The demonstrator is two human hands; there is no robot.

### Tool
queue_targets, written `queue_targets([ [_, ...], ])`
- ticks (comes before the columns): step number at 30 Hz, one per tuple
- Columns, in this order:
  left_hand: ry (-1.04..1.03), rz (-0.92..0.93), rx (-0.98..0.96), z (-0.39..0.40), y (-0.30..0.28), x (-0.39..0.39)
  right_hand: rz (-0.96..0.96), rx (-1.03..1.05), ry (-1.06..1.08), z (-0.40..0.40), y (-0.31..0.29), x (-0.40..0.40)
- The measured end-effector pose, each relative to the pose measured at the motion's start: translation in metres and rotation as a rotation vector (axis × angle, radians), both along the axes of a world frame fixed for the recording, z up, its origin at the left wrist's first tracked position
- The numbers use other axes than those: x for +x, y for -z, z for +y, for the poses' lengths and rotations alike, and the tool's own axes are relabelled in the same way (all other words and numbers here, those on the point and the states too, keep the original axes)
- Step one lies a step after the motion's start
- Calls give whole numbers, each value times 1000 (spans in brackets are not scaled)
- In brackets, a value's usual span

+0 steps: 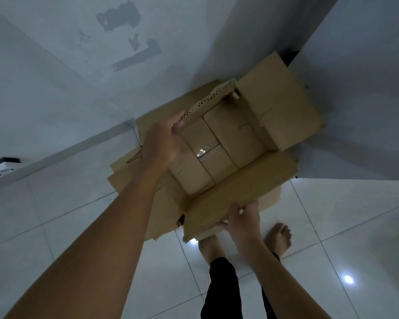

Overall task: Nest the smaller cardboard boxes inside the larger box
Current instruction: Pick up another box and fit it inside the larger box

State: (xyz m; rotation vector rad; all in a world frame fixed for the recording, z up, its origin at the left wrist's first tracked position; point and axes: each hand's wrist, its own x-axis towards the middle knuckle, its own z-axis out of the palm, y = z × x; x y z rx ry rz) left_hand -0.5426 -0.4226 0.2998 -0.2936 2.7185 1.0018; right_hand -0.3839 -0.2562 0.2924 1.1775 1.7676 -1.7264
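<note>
A large brown cardboard box [283, 107] stands open on the tiled floor against the wall, its flaps spread outward. Inside it lie two smaller cardboard boxes side by side: a taped one [200, 162] on the left and a plain one [233, 134] on the right. My left hand [161, 143] grips the far-left flap at its corrugated edge. My right hand [244, 219] holds the edge of the near flap [235, 194]. Parts of the box's left side are hidden behind my left forearm.
White walls meet in a corner behind the box. A white ledge with a dark-edged object [2, 169] runs along the left. My bare feet [278, 236] stand on glossy white floor tiles [355, 226] just below the box.
</note>
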Motion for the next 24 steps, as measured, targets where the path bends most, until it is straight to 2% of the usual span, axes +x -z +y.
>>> queue_targets([
  [4, -58, 6, -44, -10, 17, 4, -41, -24, -19, -12, 14, 5],
  [8, 52, -34, -49, -6, 27, 9, -155, -157, 128, -13, 13, 11],
  [13, 104, -68, -18, 8, 57, 11, -239, -82, 103, -10, 38, 10],
  [24, 175, -134, 8, 20, 140, 0, -371, -112, 133, 6, 117, -9],
])
